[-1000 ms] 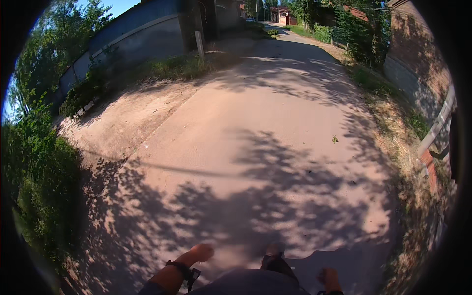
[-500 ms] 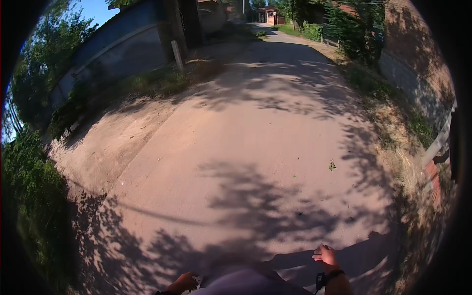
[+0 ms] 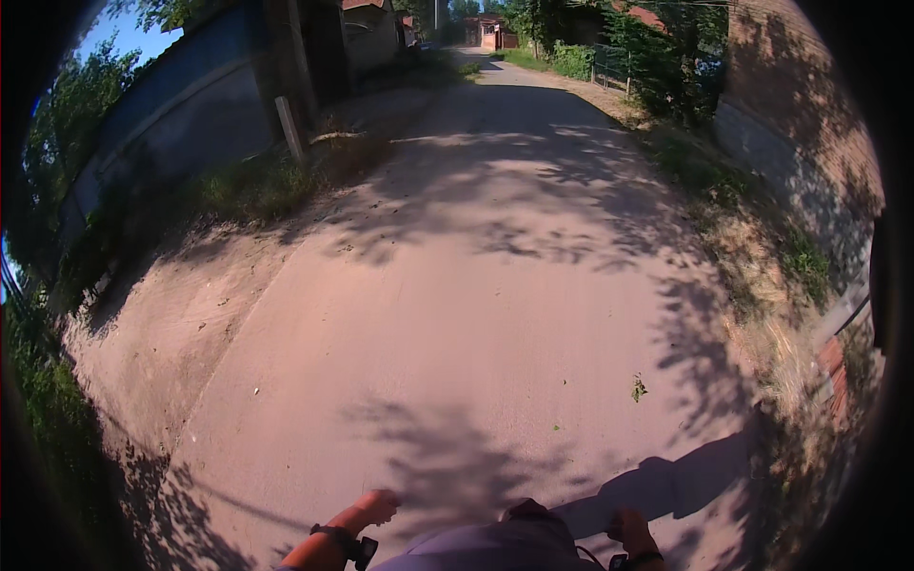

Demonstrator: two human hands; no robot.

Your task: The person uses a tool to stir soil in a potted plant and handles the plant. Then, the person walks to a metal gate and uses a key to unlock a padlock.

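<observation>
Two hands [image 3: 381, 506] [image 3: 628, 526] above one road [image 3: 428, 314]: left half-curled, seemingly empty; right too shadowed to tell.

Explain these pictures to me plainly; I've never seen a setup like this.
There is no machine here, just a person's two bare hands. A wide fisheye camera worn on the person's head looks down and ahead, so edges bend and the corners go black. At the bottom are the bare left hand, with a black wristband behind it, and the bare right hand, in shadow. Below them is a pale pinkish-grey road, with dappled dark shadows and a small green leafy sprig. I see nothing held, though the right fingers are unclear.
</observation>
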